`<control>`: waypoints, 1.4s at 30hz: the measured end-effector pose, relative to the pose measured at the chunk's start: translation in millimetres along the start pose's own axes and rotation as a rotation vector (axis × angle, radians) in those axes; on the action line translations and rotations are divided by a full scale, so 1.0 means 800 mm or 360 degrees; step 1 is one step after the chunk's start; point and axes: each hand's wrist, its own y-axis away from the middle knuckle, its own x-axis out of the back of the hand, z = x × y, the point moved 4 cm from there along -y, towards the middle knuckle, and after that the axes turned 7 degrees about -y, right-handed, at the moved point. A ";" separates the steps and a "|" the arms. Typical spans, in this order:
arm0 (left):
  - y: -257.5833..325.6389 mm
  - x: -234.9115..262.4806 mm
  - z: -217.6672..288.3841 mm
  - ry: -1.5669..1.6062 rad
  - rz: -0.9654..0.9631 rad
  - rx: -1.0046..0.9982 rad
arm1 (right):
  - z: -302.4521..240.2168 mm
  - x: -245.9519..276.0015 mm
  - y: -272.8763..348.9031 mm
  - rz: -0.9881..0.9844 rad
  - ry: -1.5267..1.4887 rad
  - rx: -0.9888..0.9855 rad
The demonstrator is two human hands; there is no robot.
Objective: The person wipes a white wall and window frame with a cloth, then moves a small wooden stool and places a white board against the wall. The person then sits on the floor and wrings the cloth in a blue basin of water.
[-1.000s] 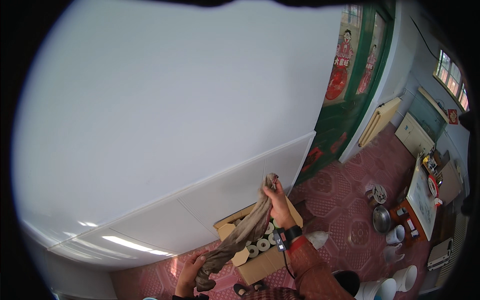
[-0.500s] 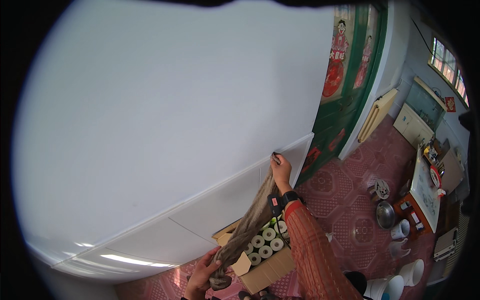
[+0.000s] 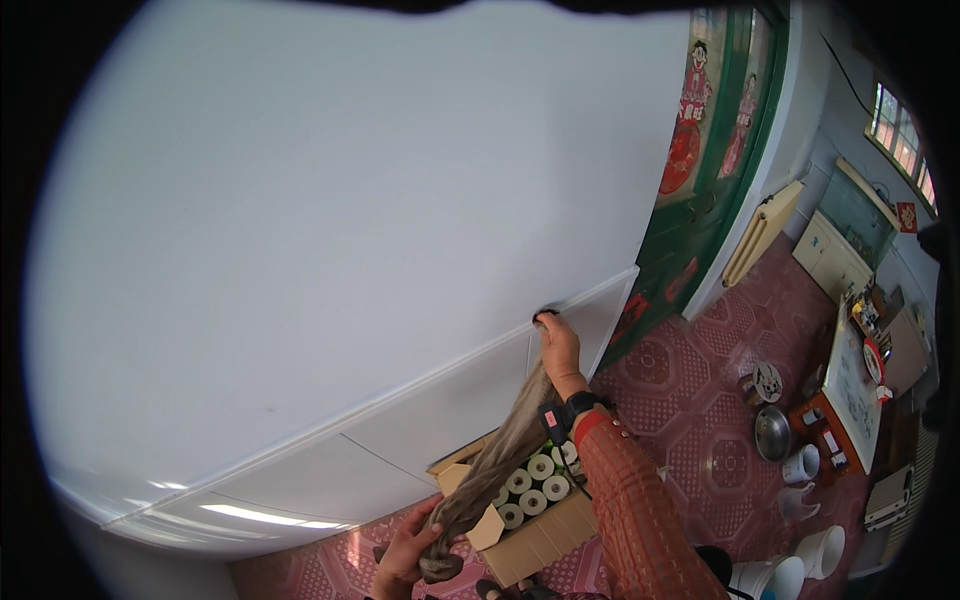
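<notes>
Two bare hands hold one long brown cloth (image 3: 495, 463), which goes in a slanting line from the lower middle of the frame up to the right of the centre. The left hand (image 3: 402, 552), near the lower edge, has its fingers closed around the lower part of the cloth, and a bunched end hangs just beside them. The right hand (image 3: 560, 352) is higher, and its fingers are narrow, holding the upper end; at their tips is a small dark thing (image 3: 543, 317), but I cannot tell what it is. This hand appears in front of the ledge of a white panel (image 3: 340, 220), which fills the left and upper part of the frame; whether it touches the ledge, I cannot tell. On the right wrist there is a black band (image 3: 580, 403), below it a red sleeve (image 3: 645, 510). Behind the cloth, in the lower middle, an open cardboard box (image 3: 540, 548) contains pale rolls (image 3: 555, 488) standing in rows. It is on a red patterned floor (image 3: 650, 360). At the upper right is a green door (image 3: 685, 228), and farther right a cream radiator (image 3: 763, 235). Near the right edge, a metal basin (image 3: 772, 433) lies beside a counter (image 3: 856, 395), and white buckets (image 3: 820, 553) are at the lower right.
</notes>
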 end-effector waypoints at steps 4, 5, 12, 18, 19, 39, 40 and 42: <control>0.007 0.003 0.000 -0.0014 0.0030 -0.0010 | -0.025 -0.015 0.014 -0.0139 -0.0031 0.0011; 0.010 0.004 0.000 -0.0015 0.0048 -0.0006 | -0.033 -0.019 0.018 -0.0151 -0.0020 0.0048; 0.035 0.017 -0.002 0.0002 0.0163 -0.0028 | -0.078 -0.055 0.047 -0.0171 -0.0147 0.0109; 0.047 0.038 -0.016 0.0012 0.0252 -0.0087 | -0.114 -0.092 0.077 -0.0224 -0.0261 0.0049; 0.050 0.040 -0.018 0.0018 0.0234 -0.0097 | -0.119 -0.099 0.081 -0.0256 -0.0322 0.0023; 0.142 0.067 -0.027 0.0369 0.0432 -0.0467 | -0.189 -0.067 0.206 -0.0829 -0.3020 -0.1806; 0.142 0.067 -0.031 0.0357 0.0544 -0.0441 | -0.194 -0.055 0.204 -0.0859 -0.3055 -0.1810; 0.138 0.064 -0.032 0.0270 0.0664 -0.0413 | -0.203 -0.034 0.202 -0.0862 -0.3003 -0.1881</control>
